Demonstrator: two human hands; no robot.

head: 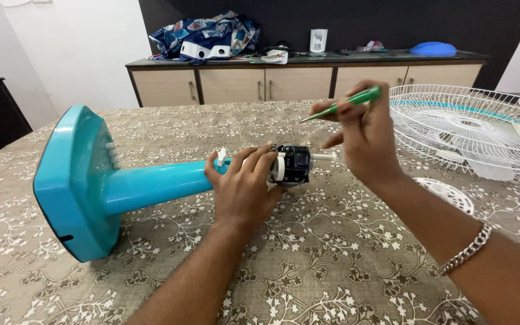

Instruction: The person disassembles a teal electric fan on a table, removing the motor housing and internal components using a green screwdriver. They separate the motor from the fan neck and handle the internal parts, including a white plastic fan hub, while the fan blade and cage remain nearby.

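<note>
- The blue fan stand [145, 183] lies on its side on the flowery table [308, 259], from the left to the middle of the frame.
- The left hand [245, 189] is wrapped around its top end, by the black motor [295, 164].
- The right hand [365, 138] pinches a green screwdriver [344, 102] just above the motor.
- A white fan grill [464, 123] lies at the right.

Left hand [245, 189] gripping fan stand [145, 183], right hand [365, 135] holding screwdriver [341, 103]

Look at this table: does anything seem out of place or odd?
Yes. The blue fan stand lies on its side, its bare motor exposed under the left hand. The white grille lies detached at the table's far right. The right hand holds a green screwdriver.
</note>
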